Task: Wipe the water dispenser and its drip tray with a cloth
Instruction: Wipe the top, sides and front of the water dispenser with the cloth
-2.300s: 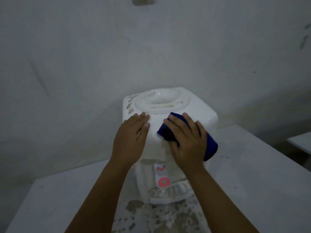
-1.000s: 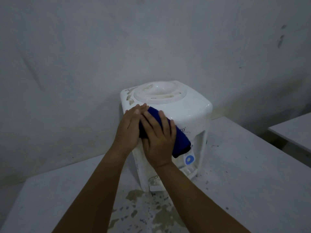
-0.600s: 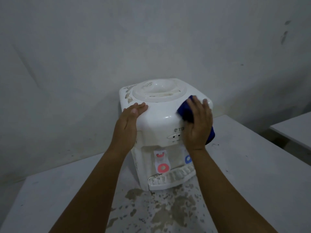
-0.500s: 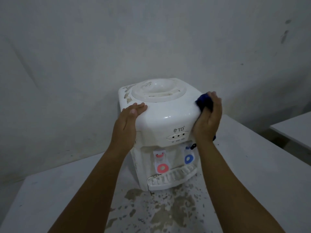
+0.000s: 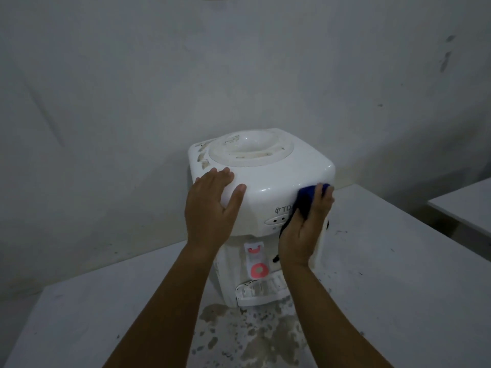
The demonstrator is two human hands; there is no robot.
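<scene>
A white tabletop water dispenser (image 5: pixel 268 181) stands on a white table (image 5: pixel 398 274) against the wall. Its slotted drip tray (image 5: pixel 259 290) juts out at the bottom front, under a red tap (image 5: pixel 256 262). My left hand (image 5: pixel 210 208) lies flat with straight fingers on the dispenser's front left corner. My right hand (image 5: pixel 305 229) presses a dark blue cloth (image 5: pixel 305 200) against the front right corner, fingers wrapped over the cloth. The blue tap is hidden behind my right hand.
The tabletop in front of the dispenser has a patch of worn, flaking paint (image 5: pixel 247 333). A second white table's corner (image 5: pixel 465 200) shows at the right edge. The bare grey wall (image 5: pixel 239 62) stands directly behind the dispenser.
My right hand slid the cloth from the left front across to the right corner, then down onto the front right side. My left hand stayed on the left corner.
</scene>
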